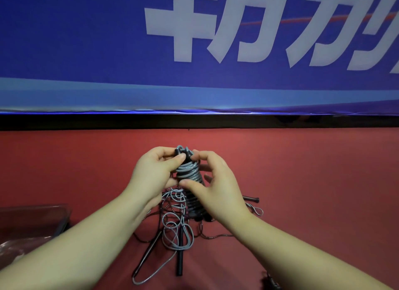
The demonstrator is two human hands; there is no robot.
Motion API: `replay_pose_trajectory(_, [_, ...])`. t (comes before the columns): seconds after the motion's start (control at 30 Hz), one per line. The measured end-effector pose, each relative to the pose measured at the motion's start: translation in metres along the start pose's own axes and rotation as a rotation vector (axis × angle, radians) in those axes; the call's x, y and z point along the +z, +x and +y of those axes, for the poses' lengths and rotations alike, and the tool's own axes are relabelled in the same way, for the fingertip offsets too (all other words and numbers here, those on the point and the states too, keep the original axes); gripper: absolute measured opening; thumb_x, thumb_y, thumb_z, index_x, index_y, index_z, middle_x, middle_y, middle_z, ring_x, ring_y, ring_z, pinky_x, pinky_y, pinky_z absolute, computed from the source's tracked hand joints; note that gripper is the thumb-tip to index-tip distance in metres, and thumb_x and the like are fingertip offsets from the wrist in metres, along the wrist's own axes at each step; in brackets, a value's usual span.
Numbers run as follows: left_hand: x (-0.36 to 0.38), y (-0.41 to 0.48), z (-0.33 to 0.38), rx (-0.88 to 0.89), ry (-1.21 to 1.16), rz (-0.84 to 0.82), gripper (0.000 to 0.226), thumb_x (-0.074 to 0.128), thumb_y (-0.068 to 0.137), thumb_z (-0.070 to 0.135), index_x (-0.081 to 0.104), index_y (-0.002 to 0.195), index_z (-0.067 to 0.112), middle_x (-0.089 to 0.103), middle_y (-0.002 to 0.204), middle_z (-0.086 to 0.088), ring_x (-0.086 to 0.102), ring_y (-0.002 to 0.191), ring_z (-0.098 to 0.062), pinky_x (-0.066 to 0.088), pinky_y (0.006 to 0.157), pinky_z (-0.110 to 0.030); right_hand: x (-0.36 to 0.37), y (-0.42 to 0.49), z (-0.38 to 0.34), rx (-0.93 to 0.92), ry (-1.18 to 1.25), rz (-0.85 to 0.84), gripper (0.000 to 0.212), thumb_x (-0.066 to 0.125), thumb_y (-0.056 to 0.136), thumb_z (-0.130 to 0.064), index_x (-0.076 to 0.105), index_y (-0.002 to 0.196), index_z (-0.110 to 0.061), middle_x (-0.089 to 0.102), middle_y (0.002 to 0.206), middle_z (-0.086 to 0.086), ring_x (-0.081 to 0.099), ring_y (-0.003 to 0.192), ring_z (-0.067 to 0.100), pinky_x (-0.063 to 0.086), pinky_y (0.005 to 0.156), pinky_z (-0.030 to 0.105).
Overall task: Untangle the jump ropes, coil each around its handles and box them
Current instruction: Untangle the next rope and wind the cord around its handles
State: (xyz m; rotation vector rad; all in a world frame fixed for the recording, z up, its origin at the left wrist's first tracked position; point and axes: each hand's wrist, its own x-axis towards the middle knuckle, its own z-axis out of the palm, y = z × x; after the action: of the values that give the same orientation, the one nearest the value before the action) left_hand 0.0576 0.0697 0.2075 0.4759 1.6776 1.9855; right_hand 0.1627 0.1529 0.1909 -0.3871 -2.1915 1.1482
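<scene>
A grey jump rope (188,171) is wound in tight turns around a pair of black handles (194,201) that I hold upright above the red surface. My left hand (154,171) grips the top of the bundle, thumb pressing near the handle ends. My right hand (212,182) curls around the coil from the right, its thumb against the lower turns. Below the bundle lies a tangle of loose grey rope (176,229) with two more black handles (179,257) among it. Another black handle (251,198) lies to the right.
A clear plastic box (32,220) stands at the left edge, with crumpled clear plastic (13,246) in front of it. A blue banner with white lettering (194,52) hangs behind the red surface (302,171). A dark object (271,280) shows at the bottom right.
</scene>
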Motion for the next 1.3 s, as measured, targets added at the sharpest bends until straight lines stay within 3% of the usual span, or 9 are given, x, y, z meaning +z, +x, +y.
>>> replay_pose_trajectory(0.13, [-0.006, 0.001, 0.005, -0.078, -0.107, -0.090, 0.012, 0.051, 0.095, 0.017, 0.058, 0.088, 0.010, 0.072, 0.078, -0.002, 0.070, 0.066, -0.010, 0.052, 0.046, -0.025, 0.003, 0.003, 0.005, 0.008, 0.113, 0.016, 0.044, 0.076, 0.073, -0.011, 0.050, 0.097, -0.037, 0.058, 0.116, -0.018, 0.058, 0.105, 0.003, 0.050, 0.088, 0.029])
replay_pose_trajectory(0.2, [-0.014, 0.003, 0.009, -0.114, -0.104, -0.122, 0.020, 0.044, 0.099, 0.020, 0.058, 0.088, 0.011, 0.073, 0.074, 0.001, 0.071, 0.066, -0.011, 0.052, 0.045, -0.024, -0.001, 0.006, 0.008, 0.042, 0.234, -0.038, 0.043, 0.076, 0.075, -0.007, 0.052, 0.099, -0.034, 0.060, 0.116, -0.018, 0.060, 0.104, 0.003, 0.051, 0.082, 0.021])
replay_pose_trajectory(0.3, [-0.027, 0.005, 0.008, -0.100, 0.095, -0.183, 0.015, 0.049, 0.096, 0.009, 0.062, 0.087, 0.011, 0.072, 0.084, -0.005, 0.070, 0.072, -0.012, 0.056, 0.055, -0.024, -0.005, 0.007, 0.012, 0.044, 0.320, -0.135, 0.041, 0.073, 0.077, -0.002, 0.054, 0.103, -0.027, 0.060, 0.120, -0.018, 0.061, 0.104, 0.002, 0.049, 0.080, 0.015])
replay_pose_trajectory(0.43, [-0.037, 0.008, 0.009, -0.001, 0.322, -0.283, 0.012, 0.065, 0.085, 0.008, 0.065, 0.092, 0.017, 0.070, 0.095, 0.000, 0.066, 0.087, -0.010, 0.053, 0.069, -0.018, -0.007, 0.010, 0.017, 0.065, 0.359, -0.180, 0.040, 0.072, 0.077, 0.002, 0.054, 0.103, -0.023, 0.060, 0.123, -0.014, 0.062, 0.105, 0.006, 0.050, 0.088, 0.023])
replay_pose_trajectory(0.6, [-0.032, 0.009, 0.013, -0.039, 0.103, -0.301, 0.015, 0.069, 0.065, 0.021, 0.061, 0.076, 0.015, 0.067, 0.075, 0.004, 0.061, 0.067, -0.006, 0.048, 0.065, -0.019, -0.007, 0.012, 0.015, 0.045, 0.514, -0.241, 0.050, 0.065, 0.081, 0.006, 0.046, 0.116, -0.023, 0.053, 0.126, -0.009, 0.062, 0.089, 0.005, 0.050, 0.085, 0.022])
replay_pose_trajectory(0.83, [-0.030, 0.015, 0.013, 0.045, 0.195, -0.171, 0.022, 0.072, 0.076, 0.016, 0.063, 0.058, 0.025, 0.065, 0.074, 0.008, 0.058, 0.072, -0.005, 0.036, 0.066, -0.023, 0.001, 0.011, 0.019, 0.118, 0.666, -0.156, 0.055, 0.061, 0.085, 0.004, 0.050, 0.123, -0.035, 0.054, 0.124, -0.013, 0.063, 0.086, 0.005, 0.051, 0.073, 0.019])
replay_pose_trajectory(1.07, [-0.021, 0.017, 0.012, 0.063, 0.076, -0.066, 0.022, 0.068, 0.079, -0.003, 0.057, 0.065, 0.011, 0.062, 0.075, -0.005, 0.060, 0.069, -0.016, 0.052, 0.065, -0.020, 0.008, 0.012, 0.021, 0.110, 0.643, -0.079, 0.051, 0.060, 0.086, 0.005, 0.053, 0.119, -0.032, 0.056, 0.113, -0.010, 0.062, 0.081, 0.001, 0.050, 0.071, 0.016])
replay_pose_trajectory(1.17, [-0.018, 0.014, 0.013, 0.031, 0.090, -0.109, 0.025, 0.060, 0.085, -0.005, 0.051, 0.067, 0.010, 0.058, 0.070, -0.003, 0.059, 0.064, -0.012, 0.051, 0.053, -0.015, 0.008, 0.010, 0.025, 0.112, 0.622, -0.052, 0.052, 0.061, 0.084, 0.007, 0.052, 0.119, -0.032, 0.056, 0.108, -0.011, 0.062, 0.079, -0.001, 0.049, 0.069, 0.015])
replay_pose_trajectory(1.3, [-0.021, 0.012, 0.011, -0.044, 0.044, -0.234, 0.025, 0.052, 0.092, 0.000, 0.048, 0.071, 0.013, 0.053, 0.074, -0.003, 0.056, 0.067, -0.007, 0.053, 0.056, -0.015, 0.003, 0.007, 0.031, 0.127, 0.628, -0.081, 0.057, 0.062, 0.083, 0.007, 0.051, 0.120, -0.035, 0.054, 0.109, -0.008, 0.061, 0.081, 0.001, 0.050, 0.072, 0.017])
